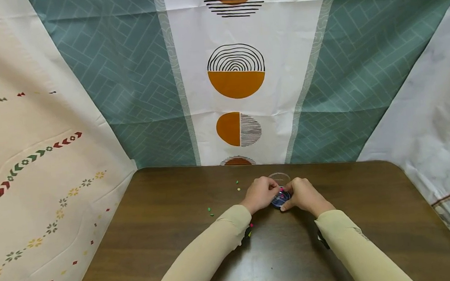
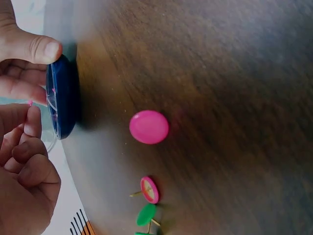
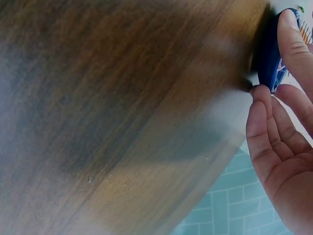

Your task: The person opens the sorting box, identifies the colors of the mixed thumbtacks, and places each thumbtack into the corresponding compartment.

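A small round dark-blue case [image 1: 278, 202] stands at the back of the brown table, its clear lid [image 1: 279, 174] raised on the far side. My right hand [image 1: 305, 196] holds the case by its rim, thumb on the near edge and fingers round the side. Over the case, my left hand [image 1: 260, 194] pinches a tiny pink thumbtack [image 2: 30, 103] between thumb and finger. Some pink pieces show inside the case. Below the left hand, a pink thumbtack [image 2: 149, 127] lies head up on the wood. Another pink thumbtack [image 2: 150, 190] lies tipped, near a green thumbtack [image 2: 146, 214].
Several green and yellow tacks lie left of the hands, among them a green one [image 1: 209, 209] and a yellow one [image 1: 238, 189]. More tacks [image 1: 250, 234] lie beside the left wrist. A patterned curtain [image 1: 149, 142] hangs along the table's [image 1: 170, 250] back edge.
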`<state>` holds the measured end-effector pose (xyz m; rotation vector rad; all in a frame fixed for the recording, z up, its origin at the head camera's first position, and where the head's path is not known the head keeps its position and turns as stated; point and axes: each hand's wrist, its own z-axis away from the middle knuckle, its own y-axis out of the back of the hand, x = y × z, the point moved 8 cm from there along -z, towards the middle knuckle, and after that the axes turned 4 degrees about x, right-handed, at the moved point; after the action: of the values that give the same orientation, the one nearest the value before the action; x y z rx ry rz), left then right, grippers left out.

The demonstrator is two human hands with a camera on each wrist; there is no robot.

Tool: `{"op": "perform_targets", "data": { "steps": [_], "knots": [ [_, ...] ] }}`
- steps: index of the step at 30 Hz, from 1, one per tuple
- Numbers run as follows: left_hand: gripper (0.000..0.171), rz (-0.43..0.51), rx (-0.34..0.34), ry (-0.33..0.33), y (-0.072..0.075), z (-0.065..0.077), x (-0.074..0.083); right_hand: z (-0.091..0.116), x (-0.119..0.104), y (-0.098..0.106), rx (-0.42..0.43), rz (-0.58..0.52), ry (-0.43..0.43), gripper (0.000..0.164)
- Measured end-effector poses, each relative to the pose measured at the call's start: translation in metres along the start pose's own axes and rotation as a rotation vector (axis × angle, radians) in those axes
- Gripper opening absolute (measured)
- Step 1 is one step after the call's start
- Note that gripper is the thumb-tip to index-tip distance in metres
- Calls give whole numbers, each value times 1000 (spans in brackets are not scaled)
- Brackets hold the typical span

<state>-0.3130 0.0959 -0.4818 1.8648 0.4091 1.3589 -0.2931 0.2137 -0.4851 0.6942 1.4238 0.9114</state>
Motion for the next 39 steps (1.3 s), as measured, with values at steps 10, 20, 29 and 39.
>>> {"op": "perform_targets", "data": {
  "steps": [10, 20, 29, 39],
  "knots": [
    [14, 2, 8, -3, -1, -2, -4, 0, -3, 1, 3, -2, 5, 64],
    [15, 10, -3, -15, -3, 2, -4, 1, -3, -3, -4, 1, 2, 69],
    [15, 22, 8, -25, 5, 2, -5, 0, -1, -3, -4, 0, 1, 70],
    [17, 25, 79, -10, 55, 3, -23, 1, 1, 0, -2, -10, 4, 69]
  ]
}}
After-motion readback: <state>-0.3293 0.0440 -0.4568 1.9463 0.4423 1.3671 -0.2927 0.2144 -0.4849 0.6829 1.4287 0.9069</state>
